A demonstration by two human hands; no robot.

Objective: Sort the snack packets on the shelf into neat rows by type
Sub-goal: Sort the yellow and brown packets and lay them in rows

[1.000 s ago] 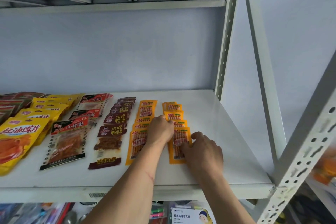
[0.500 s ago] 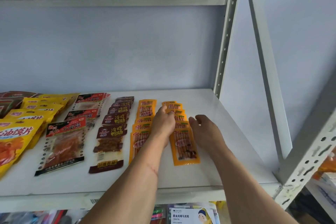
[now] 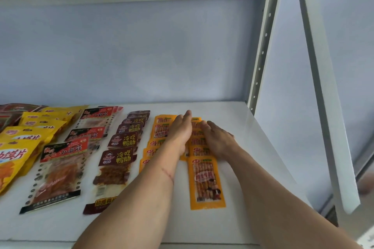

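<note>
1. Orange snack packets (image 3: 205, 182) lie in two rows on the white shelf (image 3: 238, 127), near its right side.
2. The left hand (image 3: 180, 131) lies flat between the two orange rows, its fingers straight and close together.
3. The right hand (image 3: 217, 139) presses flat on the right orange row, fingers straight and a little apart.
4. Neither hand is gripping anything.
5. Dark red packets (image 3: 121, 159) sit in a row just left of the orange ones.
6. Clear packets with red tops (image 3: 60, 170) come next, then yellow packets (image 3: 16, 147) at the far left.
</note>
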